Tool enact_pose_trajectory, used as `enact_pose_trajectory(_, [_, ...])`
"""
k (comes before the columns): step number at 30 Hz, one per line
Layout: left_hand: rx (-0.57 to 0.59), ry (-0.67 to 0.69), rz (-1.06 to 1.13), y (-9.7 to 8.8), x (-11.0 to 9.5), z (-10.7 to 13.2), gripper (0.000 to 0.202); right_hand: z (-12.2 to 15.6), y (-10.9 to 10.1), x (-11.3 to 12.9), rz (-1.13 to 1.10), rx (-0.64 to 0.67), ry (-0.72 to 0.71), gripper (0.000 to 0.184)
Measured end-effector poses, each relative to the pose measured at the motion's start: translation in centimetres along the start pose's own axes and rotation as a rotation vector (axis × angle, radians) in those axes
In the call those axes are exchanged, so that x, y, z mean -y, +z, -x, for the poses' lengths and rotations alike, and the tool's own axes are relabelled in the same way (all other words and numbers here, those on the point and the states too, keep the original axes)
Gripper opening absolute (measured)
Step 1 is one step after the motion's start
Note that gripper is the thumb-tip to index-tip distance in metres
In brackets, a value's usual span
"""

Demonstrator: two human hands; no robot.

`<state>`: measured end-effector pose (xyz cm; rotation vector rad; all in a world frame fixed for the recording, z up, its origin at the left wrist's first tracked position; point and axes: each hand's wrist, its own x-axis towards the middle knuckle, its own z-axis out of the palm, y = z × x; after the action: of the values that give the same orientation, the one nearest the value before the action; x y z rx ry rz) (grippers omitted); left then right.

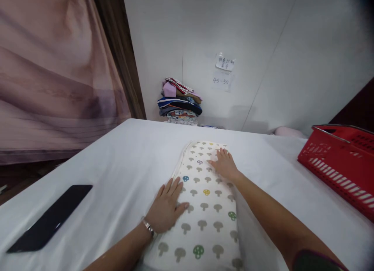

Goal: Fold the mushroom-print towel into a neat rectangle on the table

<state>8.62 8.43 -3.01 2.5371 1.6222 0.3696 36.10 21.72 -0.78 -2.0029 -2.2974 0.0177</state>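
Observation:
A long folded cloth (203,214), white with grey, green, yellow and blue mushroom prints, lies lengthwise in front of me on the white-covered table (117,166). My left hand (166,208) rests flat on its left edge, fingers spread, a bracelet at the wrist. Farther up, my right hand (224,164) lies on the cloth's upper right side with its fingers apart. Both palms face down, and neither hand grips anything. The near end of the cloth runs out of the bottom of the view.
A red basket (341,166) with a metal handle stands at the right. On the left lies a flat black object (52,216). Behind the table's far edge rises a stack of folded fabrics (179,101). Paper notes (224,62) hang on the wall; a pink curtain (52,76) hangs left.

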Motion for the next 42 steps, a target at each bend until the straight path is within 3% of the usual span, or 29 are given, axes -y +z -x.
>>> enact_pose_trajectory(4, [0.021,-0.001,-0.001,-0.1,-0.1,0.1,0.064,-4.1,1.7,-2.2,-0.011,0.018,0.122,0.075])
enact_pose_trajectory(9, [0.032,-0.019,0.032,-0.3,-0.2,0.3,0.064,-5.0,2.3,-3.2,-0.007,0.064,0.109,0.073])
enact_pose_trajectory(12, [0.042,-0.028,0.049,-0.4,-0.3,0.3,0.064,-5.4,1.3,-1.1,0.004,0.061,0.044,0.076])
enact_pose_trajectory(17, [0.035,-0.03,0.076,-0.5,-0.3,0.5,0.064,-8.0,0.9,5.5,-0.065,0.116,-0.313,0.074])
enact_pose_trajectory(20, [0.048,-0.034,0.101,-0.5,-0.4,0.6,0.065,-10.2,1.6,7.9,-0.059,0.148,-0.312,0.074])
enact_pose_trajectory(25, [0.061,-0.058,0.124,-0.5,-0.6,0.5,0.066,-12.3,2.6,8.2,-0.054,0.189,-0.275,0.072])
enact_pose_trajectory(33, [0.049,-0.062,0.139,-0.6,-0.8,0.5,0.066,-10.7,2.5,8.6,-0.08,0.134,-0.317,0.077])
enact_pose_trajectory(38, [0.068,-0.076,0.146,-0.9,-1.0,0.4,0.066,-10.7,3.1,9.5,-0.084,0.217,-0.329,0.076])
enact_pose_trajectory(42, [0.066,-0.073,0.152,-0.9,-1.0,0.4,0.066,-10.9,2.4,9.4,-0.132,0.238,-0.306,0.072])
